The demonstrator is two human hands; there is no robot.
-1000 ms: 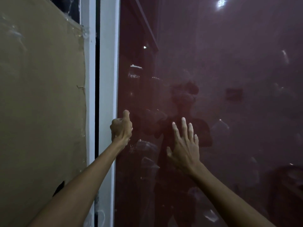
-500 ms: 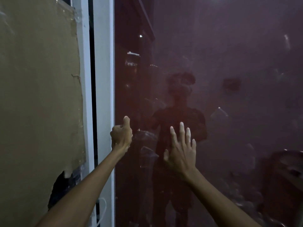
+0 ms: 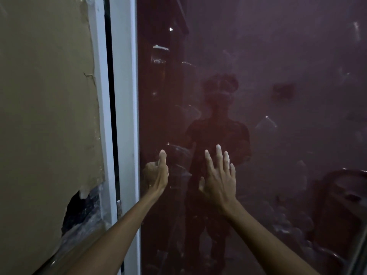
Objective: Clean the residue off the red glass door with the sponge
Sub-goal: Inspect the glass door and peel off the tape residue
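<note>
Progress check on the red glass door (image 3: 278, 66): honestly not much looks done. The pane has a cloudy, hazy film across most of it, with pale smears and specks showing toward the right side and lower down, so I'd guess the bulk of the wiping is left.

Weird part is the sponge. I can't see it anywhere in this view. The right hand (image 3: 219, 179) is spread flat with its fingers (image 3: 218, 153) straight and pointing up, at or very close to the glass near the middle of the pane, and it holds nothing. The left hand (image 3: 155, 173) is at the left edge of the pane beside the white frame (image 3: 124, 96), thumb sticking up, the other fingers looking loosely curved. Whether there's something tucked in that palm, can't tell, the light is too dim. So either the sponge is hidden there or it needs fetching before any real scrubbing happens.

Room stuff: it's dark, and the glass works like a mirror, showing a dim silhouette of the person plus vague shapes and a small bright spot up top. Left of the frame there's a dark gap, then a tan cardboard sheet (image 3: 45, 96) with a torn hole (image 3: 79, 211) near its lower edge and crinkly clear plastic wrap (image 3: 83, 229) behind it.
</note>
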